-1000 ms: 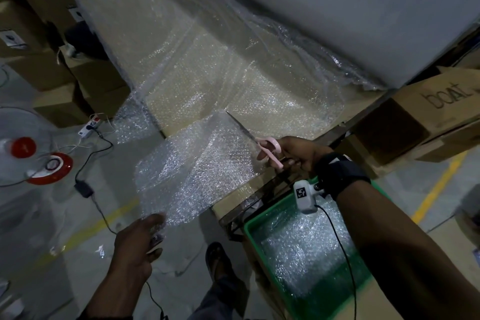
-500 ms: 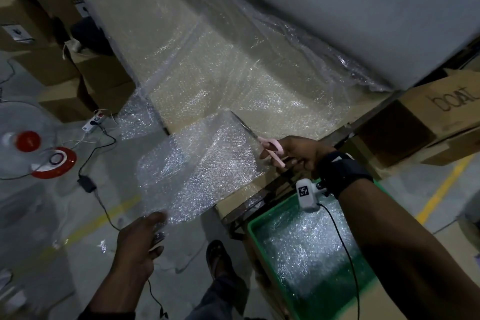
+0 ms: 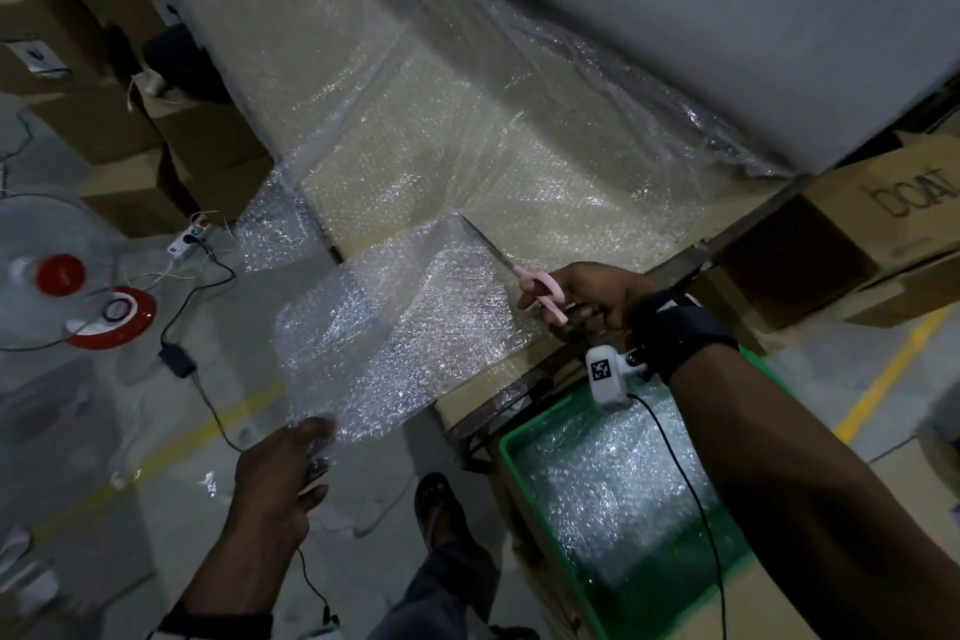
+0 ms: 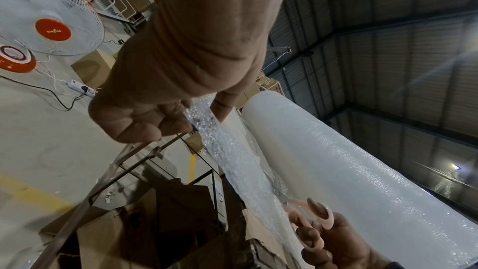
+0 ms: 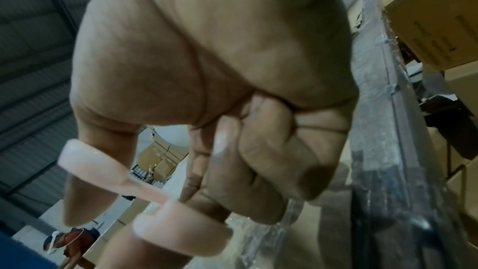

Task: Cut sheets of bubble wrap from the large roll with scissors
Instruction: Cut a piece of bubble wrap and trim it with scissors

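Note:
A cut piece of bubble wrap (image 3: 395,327) hangs off the table's front edge, and my left hand (image 3: 291,463) pinches its lower corner between thumb and fingers (image 4: 181,114). My right hand (image 3: 582,296) grips pink-handled scissors (image 3: 540,288); their blades point up-left along the sheet's right edge. The scissor handles (image 5: 145,197) show close up in the right wrist view, with fingers through them. More bubble wrap (image 3: 467,130) lies spread over the table, fed from the large white roll (image 3: 701,16) at the back, also in the left wrist view as the roll (image 4: 349,171).
A green crate (image 3: 613,509) holding cut bubble wrap sits below my right arm. Cardboard boxes (image 3: 857,234) stand on the right and far left. A white fan (image 3: 47,276), a power strip (image 3: 189,237) and cables lie on the floor at left. My sandalled foot (image 3: 441,509) is below.
The view has shifted slightly right. Both hands keep their hold; the scissors stay at the sheet's right edge and the held sheet hangs much as before.

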The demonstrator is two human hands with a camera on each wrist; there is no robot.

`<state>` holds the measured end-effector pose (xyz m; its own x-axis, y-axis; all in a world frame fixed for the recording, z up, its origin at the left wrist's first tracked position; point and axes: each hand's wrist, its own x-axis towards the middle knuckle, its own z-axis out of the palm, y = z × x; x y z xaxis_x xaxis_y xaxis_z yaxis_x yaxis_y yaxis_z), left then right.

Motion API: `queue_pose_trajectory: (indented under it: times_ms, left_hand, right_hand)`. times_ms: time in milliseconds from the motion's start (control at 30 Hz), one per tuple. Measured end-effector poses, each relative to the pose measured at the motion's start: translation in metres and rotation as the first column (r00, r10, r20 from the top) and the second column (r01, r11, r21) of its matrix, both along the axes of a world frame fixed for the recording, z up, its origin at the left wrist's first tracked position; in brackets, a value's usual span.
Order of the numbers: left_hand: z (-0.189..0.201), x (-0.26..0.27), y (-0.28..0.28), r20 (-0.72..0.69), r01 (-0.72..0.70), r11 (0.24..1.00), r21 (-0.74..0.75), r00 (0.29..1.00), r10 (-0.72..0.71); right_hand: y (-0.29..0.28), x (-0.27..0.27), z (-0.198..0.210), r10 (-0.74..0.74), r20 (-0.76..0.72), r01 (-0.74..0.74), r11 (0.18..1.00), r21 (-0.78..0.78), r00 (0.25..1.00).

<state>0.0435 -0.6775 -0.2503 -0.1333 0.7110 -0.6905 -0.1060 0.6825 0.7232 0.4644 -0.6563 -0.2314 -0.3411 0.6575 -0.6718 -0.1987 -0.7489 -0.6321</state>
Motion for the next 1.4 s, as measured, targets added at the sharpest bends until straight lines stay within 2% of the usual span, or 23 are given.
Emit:
queue_pose_trajectory:
  times_ms: [67, 267, 333, 567, 833, 1167, 1267, 1400]
  left_hand:
    - [0.000, 0.000, 0.000, 0.004, 0.002, 1.000, -0.002, 1.000, -0.002]
    - [0.001, -0.001, 0.000, 0.002, 0.007, 1.000, 0.005, 1.000, -0.007]
    - [0.000, -0.002, -0.001, -0.002, 0.012, 1.000, 0.008, 1.000, -0.012]
    - [-0.002, -0.005, 0.001, 0.002, 0.000, 1.000, 0.004, 1.000, 0.000]
    - [-0.002, -0.006, 0.000, 0.012, 0.005, 1.000, -0.002, 1.000, -0.005]
    - [-0.006, -0.012, -0.003, 0.001, 0.014, 1.000, -0.008, 1.000, -0.014]
    - [-0.004, -0.011, -0.004, 0.009, 0.027, 1.000, -0.009, 1.000, -0.027]
    - [-0.007, -0.009, -0.007, 0.010, 0.040, 0.999, -0.023, 0.999, -0.040]
  right_hand:
    - [0.000, 0.000, 0.003, 0.015, -0.031, -0.016, 1.000, -0.009, 0.999]
    - [0.013, -0.010, 0.007, 0.110, 0.001, -0.110, 0.994, 0.002, 0.994]
    - [0.017, -0.011, 0.007, 0.105, -0.003, -0.105, 0.994, -0.007, 0.994]
    - [0.020, -0.009, 0.004, 0.042, 0.157, -0.046, 0.999, 0.022, 0.987]
    - [0.029, -0.010, 0.001, 0.094, 0.067, -0.092, 0.995, -0.026, 0.993]
    - [0.033, -0.009, -0.008, 0.025, 0.238, -0.025, 1.000, -0.003, 0.971]
    - [0.028, -0.013, 0.000, 0.022, 0.201, -0.026, 1.000, 0.018, 0.979]
    - [0.013, -0.012, 0.012, 0.103, 0.075, -0.102, 0.995, -0.018, 0.992]
